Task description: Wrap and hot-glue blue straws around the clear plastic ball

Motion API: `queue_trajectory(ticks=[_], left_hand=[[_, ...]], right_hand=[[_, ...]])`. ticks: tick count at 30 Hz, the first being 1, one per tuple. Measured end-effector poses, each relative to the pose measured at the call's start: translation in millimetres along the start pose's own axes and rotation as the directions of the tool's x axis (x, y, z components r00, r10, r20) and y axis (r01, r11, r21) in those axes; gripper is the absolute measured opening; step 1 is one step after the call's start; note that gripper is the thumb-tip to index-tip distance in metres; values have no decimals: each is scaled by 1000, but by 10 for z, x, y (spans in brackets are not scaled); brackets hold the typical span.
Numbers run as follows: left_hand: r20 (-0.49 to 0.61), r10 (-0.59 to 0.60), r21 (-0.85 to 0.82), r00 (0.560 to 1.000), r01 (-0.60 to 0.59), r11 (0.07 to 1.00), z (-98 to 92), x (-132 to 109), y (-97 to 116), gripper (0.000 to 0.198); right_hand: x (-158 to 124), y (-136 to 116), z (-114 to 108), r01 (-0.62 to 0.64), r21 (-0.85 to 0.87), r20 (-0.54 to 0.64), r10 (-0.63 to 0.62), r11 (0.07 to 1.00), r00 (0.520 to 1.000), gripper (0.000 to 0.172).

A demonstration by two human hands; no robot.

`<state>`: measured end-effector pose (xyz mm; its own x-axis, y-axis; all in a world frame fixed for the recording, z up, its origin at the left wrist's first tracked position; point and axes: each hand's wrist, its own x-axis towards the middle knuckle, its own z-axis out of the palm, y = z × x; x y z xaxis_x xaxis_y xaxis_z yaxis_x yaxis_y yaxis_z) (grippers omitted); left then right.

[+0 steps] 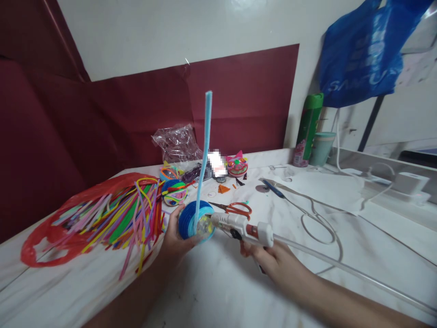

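My left hand (177,237) is wrapped around a ball (187,222) covered in dark and light blue pipe cleaner, with a bare clear patch facing right. A long light blue pipe cleaner (206,136) stands up from the ball, its far end free. In my right hand (262,255) is a white hot glue gun (235,224), gripped by its handle, with a long clear glue stick (314,252) sticking out of the back. The nozzle is at the ball's bare patch; whether it touches I cannot tell. Orange-handled scissors (239,209) lie just behind the gun.
At left, many coloured pipe cleaners (116,218) lie on a red plastic bag (34,241). Decorated balls (174,192) and a crumpled clear bag (177,143) sit behind. A blue-handled tool (273,188) with a cord lies right; a green spray can (309,130) and cup (322,148) stand by the wall.
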<state>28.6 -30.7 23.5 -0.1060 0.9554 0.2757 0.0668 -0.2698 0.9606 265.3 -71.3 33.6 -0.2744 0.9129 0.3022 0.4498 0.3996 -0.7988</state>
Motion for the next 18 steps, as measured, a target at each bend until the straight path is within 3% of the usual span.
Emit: queue_trajectory(ticks=[11, 15, 18], left_hand=[[-34, -16, -13, 999, 16, 1000, 31, -20, 69, 90], [-59, -88, -90, 994, 82, 993, -26, 42, -11, 87], [-28, -148, -160, 989, 142, 977, -70, 72, -57, 80]], right_hand=[[17, 20, -31, -27, -23, -4, 26, 999, 1000, 29], [172, 142, -192, 25, -280, -122, -61, 960, 991, 23], [314, 347, -306, 3, -608, -87, -70, 794, 994, 10]])
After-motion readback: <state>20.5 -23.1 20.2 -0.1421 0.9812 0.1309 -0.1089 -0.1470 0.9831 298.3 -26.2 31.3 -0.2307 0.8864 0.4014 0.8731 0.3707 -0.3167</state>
